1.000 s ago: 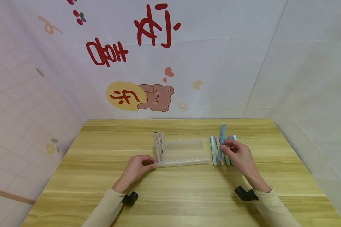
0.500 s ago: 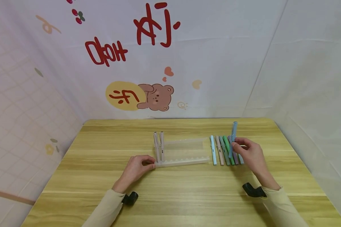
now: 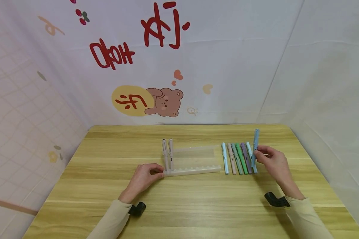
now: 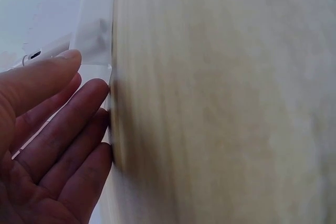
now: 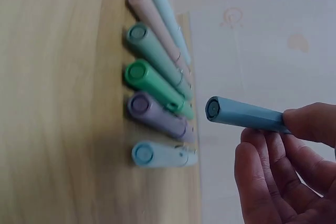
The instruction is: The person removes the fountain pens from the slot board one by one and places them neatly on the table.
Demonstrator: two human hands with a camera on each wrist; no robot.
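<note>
My right hand (image 3: pixel 273 164) pinches a blue pen (image 3: pixel 256 139) between thumb and fingers, nearly upright above the right end of a row of pens. In the right wrist view the held pen (image 5: pixel 247 115) points its round end away from the fingers. The row includes light blue (image 3: pixel 225 158), pinkish-beige (image 3: pixel 231 158), grey-green, green (image 3: pixel 241 158) and purple (image 3: pixel 246 159) pens lying side by side. My left hand (image 3: pixel 145 177) holds the left end of a translucent pen rack (image 3: pixel 194 171) between thumb and fingertips. Two pale pens (image 3: pixel 168 156) stand in the rack's left slots.
The rack's clear back sheet (image 3: pixel 194 156) lies behind its notched front strip. Everything rests on a wooden table (image 3: pixel 194 205). A white patterned curtain (image 3: pixel 227 66) rises at the table's back edge, with more cloth at both sides.
My right hand has carried the blue pen rightward across the lying pens to the right end of the row, uncovering those beneath. My left hand and the rack have stayed put.
</note>
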